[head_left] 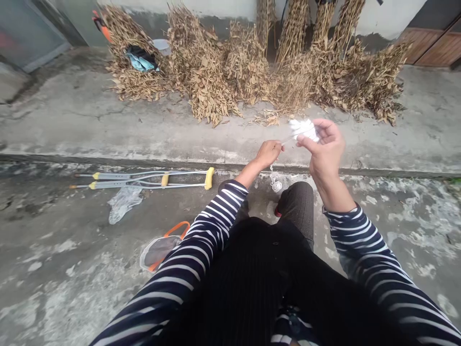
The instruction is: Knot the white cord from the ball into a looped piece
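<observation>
Striped sleeves (360, 250) reach toward 12 o'clock: the left hand (268, 154) is closed on a thin rod (288, 139), the right hand (322, 149) pinches its white fluffy tuft (304, 129) — a loose pinch could let it slip, and the dangling small chain (273, 177) could snag.

Worn concrete ground (72, 110) — pale wall (382, 17) behind, wood door (430, 45) rt.

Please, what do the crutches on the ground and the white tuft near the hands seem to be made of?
The crutches look like aluminium tube, with a dull metallic sheen; their yellow grips look like matte foam or rubber. The white tuft, by the right hand, looks like soft fibre, but glare leaves this unclear.
</observation>
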The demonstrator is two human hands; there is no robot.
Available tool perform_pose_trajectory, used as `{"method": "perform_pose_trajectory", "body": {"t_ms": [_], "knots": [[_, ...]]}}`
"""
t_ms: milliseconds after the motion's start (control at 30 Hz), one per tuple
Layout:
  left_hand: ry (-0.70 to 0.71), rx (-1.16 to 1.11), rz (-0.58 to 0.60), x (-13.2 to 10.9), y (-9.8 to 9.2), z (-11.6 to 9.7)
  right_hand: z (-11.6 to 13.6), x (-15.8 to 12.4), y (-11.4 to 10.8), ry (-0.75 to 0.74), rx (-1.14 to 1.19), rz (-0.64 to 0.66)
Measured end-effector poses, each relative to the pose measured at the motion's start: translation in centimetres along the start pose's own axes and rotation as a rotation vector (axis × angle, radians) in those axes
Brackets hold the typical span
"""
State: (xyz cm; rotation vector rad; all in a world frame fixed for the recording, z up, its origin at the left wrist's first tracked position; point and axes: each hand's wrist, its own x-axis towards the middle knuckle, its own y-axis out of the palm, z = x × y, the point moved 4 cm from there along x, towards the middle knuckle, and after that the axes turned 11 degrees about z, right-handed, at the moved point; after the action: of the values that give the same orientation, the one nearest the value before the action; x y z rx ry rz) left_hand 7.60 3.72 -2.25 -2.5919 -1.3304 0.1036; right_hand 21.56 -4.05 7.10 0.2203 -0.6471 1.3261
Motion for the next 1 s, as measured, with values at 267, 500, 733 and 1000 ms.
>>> {"method": "perform_pose_trajectory", "body": {"t_ms": [267,500,733,1000], "knots": [[-0.062,-0.336,0.314,-5.9,0.7,-2.9,-4.1,0.5,-1.1,-0.021,-0.335,-0.020],[-0.171,-0.440,0.387,-5.9,-1.9,-3.6,-4.4,-3.5,2.0,-0.138,-0.472,0.365],[-0.318,-0.437,0.471,-4.4,-3.2,-2.6,-3.7,-3.3,2.2,0.020,-0.443,0.662],[-0.396,-0.080,0.482,-2.2,-4.0,-2.9,-3.6,-2.9,2.0,0.554,0.022,0.843]]}}
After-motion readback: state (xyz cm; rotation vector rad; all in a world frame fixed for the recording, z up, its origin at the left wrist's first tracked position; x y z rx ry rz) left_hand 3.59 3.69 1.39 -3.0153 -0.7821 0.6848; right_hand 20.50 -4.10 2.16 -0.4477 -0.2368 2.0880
